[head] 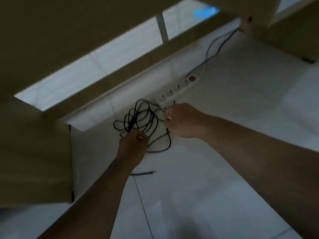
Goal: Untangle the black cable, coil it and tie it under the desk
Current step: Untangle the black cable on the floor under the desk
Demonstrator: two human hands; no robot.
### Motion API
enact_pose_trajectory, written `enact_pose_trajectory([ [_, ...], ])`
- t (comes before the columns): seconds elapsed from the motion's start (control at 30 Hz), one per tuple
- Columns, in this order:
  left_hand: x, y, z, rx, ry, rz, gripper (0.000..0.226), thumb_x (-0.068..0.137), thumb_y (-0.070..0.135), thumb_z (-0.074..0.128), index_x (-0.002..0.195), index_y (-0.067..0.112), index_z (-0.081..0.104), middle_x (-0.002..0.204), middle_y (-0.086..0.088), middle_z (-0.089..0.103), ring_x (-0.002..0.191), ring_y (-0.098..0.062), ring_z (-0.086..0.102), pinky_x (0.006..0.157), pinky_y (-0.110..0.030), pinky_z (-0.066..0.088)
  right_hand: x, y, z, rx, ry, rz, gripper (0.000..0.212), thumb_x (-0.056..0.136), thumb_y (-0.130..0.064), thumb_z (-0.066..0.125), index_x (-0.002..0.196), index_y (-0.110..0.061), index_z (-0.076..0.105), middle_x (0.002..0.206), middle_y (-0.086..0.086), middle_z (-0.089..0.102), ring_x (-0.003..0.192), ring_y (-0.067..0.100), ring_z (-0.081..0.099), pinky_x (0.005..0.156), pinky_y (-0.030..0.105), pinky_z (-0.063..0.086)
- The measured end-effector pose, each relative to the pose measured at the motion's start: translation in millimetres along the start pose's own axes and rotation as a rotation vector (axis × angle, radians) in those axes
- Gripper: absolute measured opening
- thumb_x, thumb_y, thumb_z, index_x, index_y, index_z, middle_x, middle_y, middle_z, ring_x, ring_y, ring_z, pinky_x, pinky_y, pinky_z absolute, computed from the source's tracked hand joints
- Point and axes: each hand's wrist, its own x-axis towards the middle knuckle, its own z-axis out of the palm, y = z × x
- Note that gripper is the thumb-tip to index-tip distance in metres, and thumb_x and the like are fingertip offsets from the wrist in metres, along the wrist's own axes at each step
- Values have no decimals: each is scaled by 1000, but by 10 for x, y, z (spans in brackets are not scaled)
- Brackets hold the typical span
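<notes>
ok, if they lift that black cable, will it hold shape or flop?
Likely floppy: the black cable lies in loose uneven loops, so it should sag from where the left hand grips. Probably light: it's thin. Loops cross, so pulling with the right hand may snag.

Blur softens everything. The black cable (145,116) has loops that vanish under the left hand (133,145). Whether the right hand (183,121) holds a strand cannot be told. That hand covers the near end of the power strip (177,89).
</notes>
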Motion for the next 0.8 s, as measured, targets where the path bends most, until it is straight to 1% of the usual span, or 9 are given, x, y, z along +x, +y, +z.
enact_pose_trajectory([
  [0.1, 48, -496, 215, 219, -90, 46, 9, 90, 24, 56, 89, 19, 64, 85, 2, 62, 74, -15, 57, 57, -23, 42, 163, 113, 393, -15, -92, 24, 42, 99, -23, 47, 137, -5, 47, 137, 17, 50, 118, 29, 51, 92, 30, 46],
  [0.17, 24, -852, 366, 304, -204, 52, 29, 85, 25, 64, 113, 18, 62, 109, -3, 57, 101, -20, 53, 81, -29, 47, 267, 206, 691, 10, -129, 12, 46, 99, -22, 47, 143, -10, 41, 140, 15, 48, 116, 24, 50, 87, 25, 42],
  [0.23, -41, -1105, 444, 373, -248, 106, 48, 79, 29, 70, 125, 21, 55, 120, -4, 47, 113, -23, 43, 92, -38, 46, 368, 269, 980, 13, -142, 2, 50, 97, -20, 48, 145, -12, 38, 139, 15, 47, 117, 24, 49, 88, 24, 40],
  [0.3, -25, -1196, 451, 393, -197, 216, 51, 76, 26, 73, 124, 18, 55, 119, -5, 46, 112, -23, 41, 92, -39, 45, 431, 278, 1170, -22, -137, -28, 51, 95, -17, 50, 145, -12, 37, 138, 13, 42, 123, 27, 44, 96, 32, 43],
  [0.4, 55, -1247, 433, 350, -210, 401, 33, 79, 23, 71, 109, 13, 62, 110, -5, 50, 105, -24, 47, 86, -34, 46, 481, 308, 1386, -86, -141, -67, 59, 91, -14, 54, 146, -12, 33, 145, 12, 32, 132, 28, 34, 102, 43, 42],
  [0.5, 105, -1367, 375, 369, -265, 564, 38, 80, 45, 63, 102, 15, 61, 107, -2, 51, 98, -18, 49, 80, -29, 48, 526, 383, 1507, -147, -104, -121, 68, 89, -19, 57, 149, -15, 26, 152, 9, 27, 136, 27, 30, 108, 42, 36],
  [0.57, 106, -1458, 345, 420, -277, 599, 41, 80, 53, 64, 100, 18, 58, 104, 1, 50, 95, -14, 47, 75, -26, 47, 578, 427, 1546, -197, -67, -169, 67, 89, -19, 54, 150, -16, 26, 152, 8, 29, 136, 26, 30, 108, 40, 34],
  [0.67, 131, -1549, 381, 475, -229, 648, 32, 88, 47, 56, 90, 15, 57, 92, 1, 50, 85, -15, 45, 64, -28, 44, 646, 480, 1562, -169, -25, -208, 63, 90, -17, 51, 149, -17, 29, 153, 6, 31, 136, 24, 30, 108, 38, 34],
  [0.8, 245, -1462, 534, 400, -46, 575, 26, 97, 41, 45, 95, 18, 57, 88, 5, 51, 78, -6, 40, 61, -26, 40, 650, 579, 1533, -127, 36, -241, 58, 90, -16, 49, 146, -15, 37, 152, 8, 35, 137, 25, 31, 108, 37, 32],
])
